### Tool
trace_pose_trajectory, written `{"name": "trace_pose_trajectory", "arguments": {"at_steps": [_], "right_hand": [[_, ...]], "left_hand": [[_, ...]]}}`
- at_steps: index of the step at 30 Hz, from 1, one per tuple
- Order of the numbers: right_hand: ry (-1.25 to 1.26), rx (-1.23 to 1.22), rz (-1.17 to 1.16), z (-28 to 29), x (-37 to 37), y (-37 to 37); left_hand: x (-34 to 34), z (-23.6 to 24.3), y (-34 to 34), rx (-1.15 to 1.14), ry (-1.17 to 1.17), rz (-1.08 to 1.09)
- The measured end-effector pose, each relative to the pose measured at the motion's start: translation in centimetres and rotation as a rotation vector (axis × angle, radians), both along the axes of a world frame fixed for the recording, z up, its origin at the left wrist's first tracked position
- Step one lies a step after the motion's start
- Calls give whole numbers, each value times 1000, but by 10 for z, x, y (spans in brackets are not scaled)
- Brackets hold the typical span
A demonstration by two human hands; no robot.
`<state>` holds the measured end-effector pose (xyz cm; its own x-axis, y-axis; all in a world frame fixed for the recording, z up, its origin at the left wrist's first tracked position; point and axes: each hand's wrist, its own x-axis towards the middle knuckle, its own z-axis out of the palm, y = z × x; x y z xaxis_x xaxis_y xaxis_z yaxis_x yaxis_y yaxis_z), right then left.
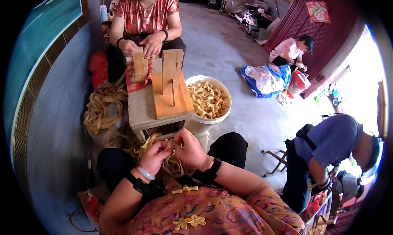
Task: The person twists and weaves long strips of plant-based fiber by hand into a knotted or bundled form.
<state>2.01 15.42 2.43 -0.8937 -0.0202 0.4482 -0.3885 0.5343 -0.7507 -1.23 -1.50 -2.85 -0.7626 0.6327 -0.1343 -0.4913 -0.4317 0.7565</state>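
My left hand (154, 156) and my right hand (190, 149) meet above my lap, both closed, with fingertips pinched almost together. Between them shows a bit of flat tan strip (171, 145); the fingers hide most of it. Loose tan strips (174, 166) lie in a tangled heap just below my hands. Beyond them stands a small wooden stool (141, 115), bearing a wooden block stand (161, 106) with an upright board and a thin peg. At its right, a white bucket (229, 108) holds many small knotted tan pieces (207, 100).
Across the stool a person (149, 14) works with both hands by a second wooden upright (140, 67) on red cloth. A pile of tan strips (106, 102) lies left of the stool. Two people (288, 53) (327, 145) sit or bend at right, near a blue-and-white bag (266, 81).
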Motion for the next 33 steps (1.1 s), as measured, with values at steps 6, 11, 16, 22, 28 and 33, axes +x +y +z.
{"name": "trace_pose_trajectory", "arguments": {"at_steps": [6,11,16,22,28,33], "right_hand": [[101,-13,202,1,1,1],[64,90,229,3,19,-4],[-578,-362,275,-1,17,8],[-179,127,253,9,26,10],[-514,-395,593,50,46,21],[-597,-323,606,51,55,31]], "left_hand": [[15,9,-13,-46,40,72],[18,12,-19,-121,232,137],[24,20,-17,-227,431,128],[32,39,-16,-298,572,37],[32,80,-34,-196,391,-84],[29,80,-46,-356,607,-84]]}}
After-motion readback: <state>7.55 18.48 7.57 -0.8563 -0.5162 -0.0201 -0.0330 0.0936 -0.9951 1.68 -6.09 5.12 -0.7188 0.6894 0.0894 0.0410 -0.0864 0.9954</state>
